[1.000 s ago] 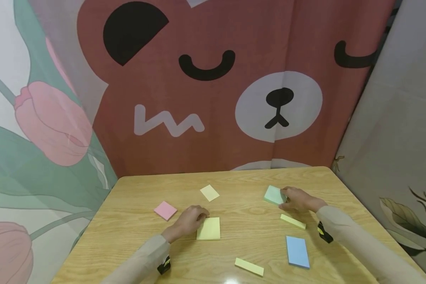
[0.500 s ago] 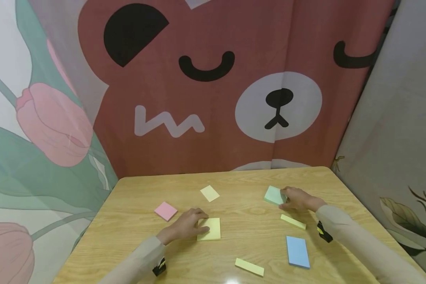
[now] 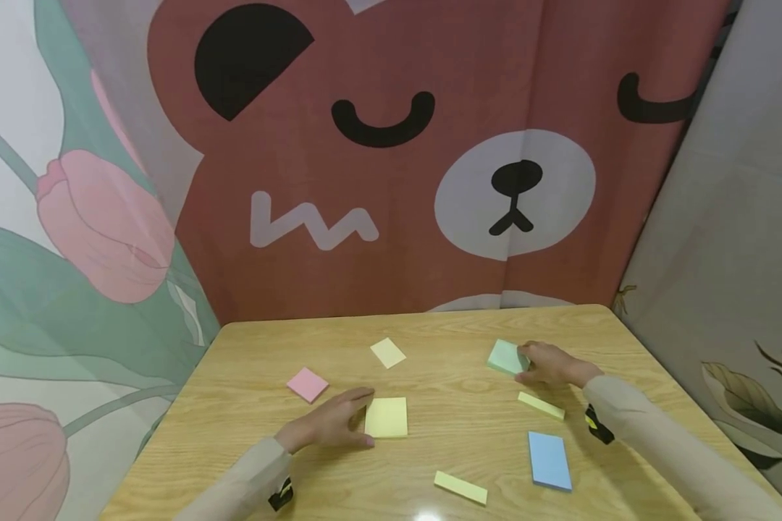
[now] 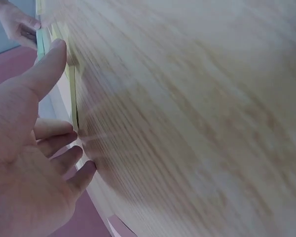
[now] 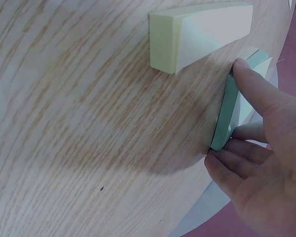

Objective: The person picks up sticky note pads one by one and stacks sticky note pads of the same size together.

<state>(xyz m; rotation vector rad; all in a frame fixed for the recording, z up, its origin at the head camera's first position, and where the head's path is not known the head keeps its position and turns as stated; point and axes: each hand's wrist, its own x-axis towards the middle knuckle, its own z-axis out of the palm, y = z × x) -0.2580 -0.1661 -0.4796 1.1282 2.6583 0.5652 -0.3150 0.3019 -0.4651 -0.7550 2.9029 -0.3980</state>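
A square yellow sticky note pad (image 3: 389, 418) lies flat mid-table. My left hand (image 3: 331, 422) is at its left edge, thumb and fingers spread apart and holding nothing. The left wrist view shows the same hand (image 4: 24, 148) with its fingers loosely bent beside the thin edge of the yellow pad (image 4: 73, 91). Farther right, my right hand (image 3: 552, 363) grips the right side of a green sticky note pad (image 3: 505, 357). Seen from the right wrist, thumb and fingers span the edge of the green pad (image 5: 228, 111), which lies on the table.
A pink pad (image 3: 308, 385) lies to the left and a small pale yellow pad (image 3: 387, 353) toward the back. Two narrow yellow strip pads (image 3: 541, 406) and a blue pad (image 3: 550, 461) sit on the right and front. A bear-print curtain (image 3: 391, 275) hangs behind the wooden table (image 3: 247, 405).
My left hand has drawn back leftward from over the yellow pad, and its thumb and fingers have spread. The right hand keeps its place on the green pad.
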